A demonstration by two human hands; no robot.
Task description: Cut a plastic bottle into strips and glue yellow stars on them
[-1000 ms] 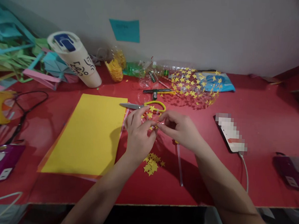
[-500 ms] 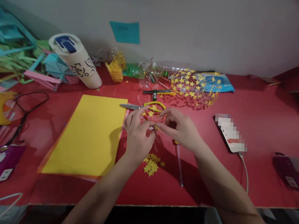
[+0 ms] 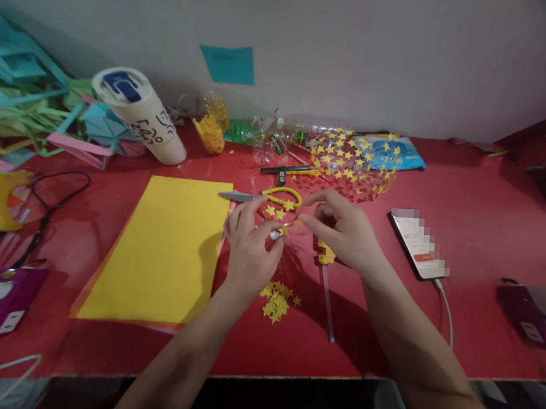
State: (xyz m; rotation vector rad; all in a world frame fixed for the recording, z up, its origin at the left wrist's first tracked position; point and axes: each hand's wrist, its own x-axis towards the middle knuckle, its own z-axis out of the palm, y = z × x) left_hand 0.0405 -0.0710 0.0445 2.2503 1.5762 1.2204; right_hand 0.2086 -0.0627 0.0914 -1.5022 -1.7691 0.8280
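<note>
My left hand [image 3: 254, 243] grips a clear plastic piece, a cut bottle part by its look, with several yellow paper stars [image 3: 280, 214] on it. A small white part shows by the left fingertips. Just to the right, my right hand [image 3: 338, 230] hovers with thumb and forefinger apart. A blurred yellowish shape lies by its thumb tip; I cannot tell whether it touches. Below the hands is a pile of loose yellow stars [image 3: 276, 301]. Scissors [image 3: 241, 197] with yellow handles lie behind the left hand. Under the right hand sits a yellow tool [image 3: 326, 252] with a clear stick [image 3: 327, 303].
Yellow paper sheets [image 3: 159, 253] lie left. A white tumbler [image 3: 142, 119], clear bottles, a star-covered clear plastic form [image 3: 345, 156] and a blue packet [image 3: 403, 154] stand behind. A phone [image 3: 416, 244] with a cable is right. A yellow glue gun [image 3: 0, 197] and folded paper shapes [image 3: 95, 122] are far left.
My right hand has drawn a little up and right, away from the left fingertips, and its thumb and forefinger have parted. The plastic piece has turned slightly in my left hand.
</note>
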